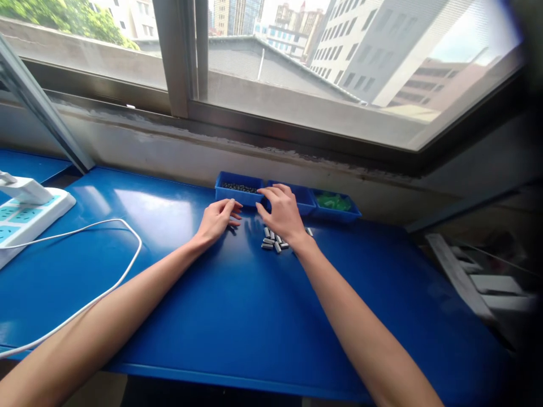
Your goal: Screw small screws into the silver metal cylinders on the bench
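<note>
My left hand (217, 220) is low over the blue table, just in front of the left bin (240, 196), which holds many small dark pieces. Its fingers are curled, with thumb and forefinger close together; whatever they may hold is too small to make out. My right hand (283, 213) hovers palm down before the middle bin (304, 204), fingers spread and bent, with nothing visible in them. Below it lie several short metal cylinders (278, 247) in a loose group, partly covered by the hand and wrist. Green pieces (333, 202) fill the right bin (339, 215).
A white power strip (59, 204) with a plug sits at the left. Its white cable (134, 260) loops across the table near my left forearm. Behind the bins are the wall and a window frame (297, 138). The blue table (237, 322) ends at a front edge near me.
</note>
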`<state>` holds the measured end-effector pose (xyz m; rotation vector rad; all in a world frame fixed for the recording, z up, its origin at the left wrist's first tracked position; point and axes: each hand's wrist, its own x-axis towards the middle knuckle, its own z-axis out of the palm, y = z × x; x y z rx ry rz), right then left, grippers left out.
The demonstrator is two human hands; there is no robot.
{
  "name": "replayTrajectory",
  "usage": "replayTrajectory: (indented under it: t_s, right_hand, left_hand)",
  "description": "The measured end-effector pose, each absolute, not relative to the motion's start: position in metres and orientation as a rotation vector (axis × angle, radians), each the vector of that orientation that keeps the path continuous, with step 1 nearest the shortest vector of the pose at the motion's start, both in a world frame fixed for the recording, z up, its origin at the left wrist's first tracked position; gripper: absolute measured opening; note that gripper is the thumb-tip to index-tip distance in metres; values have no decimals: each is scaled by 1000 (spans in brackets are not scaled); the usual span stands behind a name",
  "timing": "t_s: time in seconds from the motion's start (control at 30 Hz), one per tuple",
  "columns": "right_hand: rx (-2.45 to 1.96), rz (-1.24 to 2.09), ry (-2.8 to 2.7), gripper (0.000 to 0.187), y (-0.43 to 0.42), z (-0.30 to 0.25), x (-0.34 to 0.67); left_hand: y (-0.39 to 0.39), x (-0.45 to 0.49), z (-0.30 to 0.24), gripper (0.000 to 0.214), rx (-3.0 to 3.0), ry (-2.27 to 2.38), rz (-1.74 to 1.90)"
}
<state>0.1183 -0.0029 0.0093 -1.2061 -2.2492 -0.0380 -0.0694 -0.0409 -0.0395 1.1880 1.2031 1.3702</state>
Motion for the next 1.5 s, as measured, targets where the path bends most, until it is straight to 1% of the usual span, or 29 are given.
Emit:
replayTrajectory:
  t_s: [0.07,0.13,0.27,0.37,0.43,0.5,0.63,0.77,0.9,1.0,1.13,1.2,1.3,1.33,1.37,1.5]
  right_hand:
    - [-1254,-64,-2379,32,15,8,105]
    - [-1283,-40,-2439,26,28,3,98]
    - [-1288,47,-2294,18,32,-6,96]
    - [-1175,26,-2196,15,22,-5,100]
    - [-1103,-9,-2133,12,12,1,103]
    - [-1047,-30,-2077,10,1,10,106]
    - [-939,38,-2035,7,-21,18,115]
    - [-873,139,-1974,7,-37,6,125]
    - [-802,233,-1950,10,-43,-8,138]
    - [-781,301,-2011,15,-47,-8,150]
    - [-941,219,-2026,29,-54,-7,164]
    - [-1086,113,-2091,37,-57,-11,165]
    - [-1256,4,-2285,63,-60,-21,157]
    - [-1276,-15,-2346,66,-59,-25,154]
    - [-1285,-25,-2400,63,-58,-27,151]
    - [-1312,-20,-2452,40,-50,-31,150]
  left_hand:
    - [-40,-69,-40,46,1190,1195,1370]
    - [-38,-67,-40,50,1200,1178,1337]
    - [-33,-70,-40,61,1197,1147,1277]
    - [-30,-73,-40,67,1211,1184,1196]
    - [-29,-73,-37,67,1191,1172,1144]
    - [-30,-72,-34,64,1097,1060,1144]
    - [-35,-64,-26,63,916,706,1249]
    - [-43,-54,-22,52,948,637,1388]
    - [-48,-45,-22,51,1032,613,1410]
    - [-50,-43,-25,49,1058,646,1384]
    - [-48,-47,-33,46,1088,809,1432]
    - [-46,-50,-37,46,1100,872,1503]
    - [-43,-54,-41,44,1107,929,1577]
    - [-42,-54,-41,43,1102,945,1588]
    - [-43,-54,-41,42,1098,957,1589]
    - [-49,-52,-37,41,1146,978,1498]
